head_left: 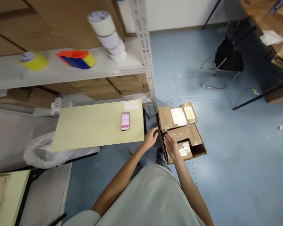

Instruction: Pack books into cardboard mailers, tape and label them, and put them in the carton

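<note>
My left hand (151,137) is in the air just off the right end of the pale yellow table (89,125), fingers apart and holding nothing. To its right, my right hand (171,146) is stretched out with the palm turned inward, also without anything in it. It lies over the left side of a large open carton (201,150) on the floor; whether it touches the carton I cannot tell. Several taped cardboard boxes (181,133) with white labels fill that carton. A phone (125,121) with a lit pinkish screen rests on the table beside a white paper slip (130,105).
A metal shelf (68,72) holds stacked tape rolls (108,34), a yellow tape roll (34,60) and an orange-and-blue tape dispenser (75,58). A plastic bag (44,153) sits below the table. A black chair (228,58) and wooden desk (261,18) stand at the right.
</note>
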